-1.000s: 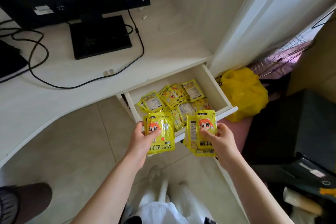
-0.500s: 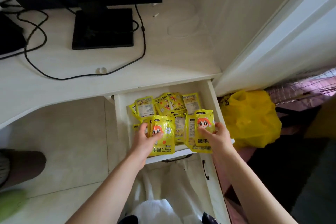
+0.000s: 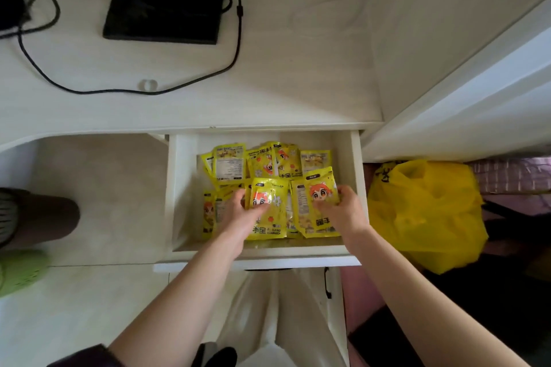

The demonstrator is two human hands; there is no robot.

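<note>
A white desk drawer [image 3: 176,188] stands pulled out, holding several yellow hand-warmer packets [image 3: 229,165] with a cartoon face. My left hand [image 3: 238,213] grips a stack of these packets [image 3: 269,217] low inside the drawer's front half. My right hand [image 3: 343,211] grips a second stack of packets [image 3: 313,202] beside it, near the drawer's right wall. Both stacks sit at the level of the loose packets; whether they rest on them I cannot tell.
The white desk top [image 3: 268,68] carries a black monitor base [image 3: 164,3] and black cables [image 3: 235,48]. A yellow plastic bag [image 3: 426,211] lies right of the drawer. Someone's leg and green shoe [image 3: 21,271] are at the left on the tiled floor.
Both hands have carried their packet stacks from above the drawer's front edge down into the drawer. The view has tilted to look straight down.
</note>
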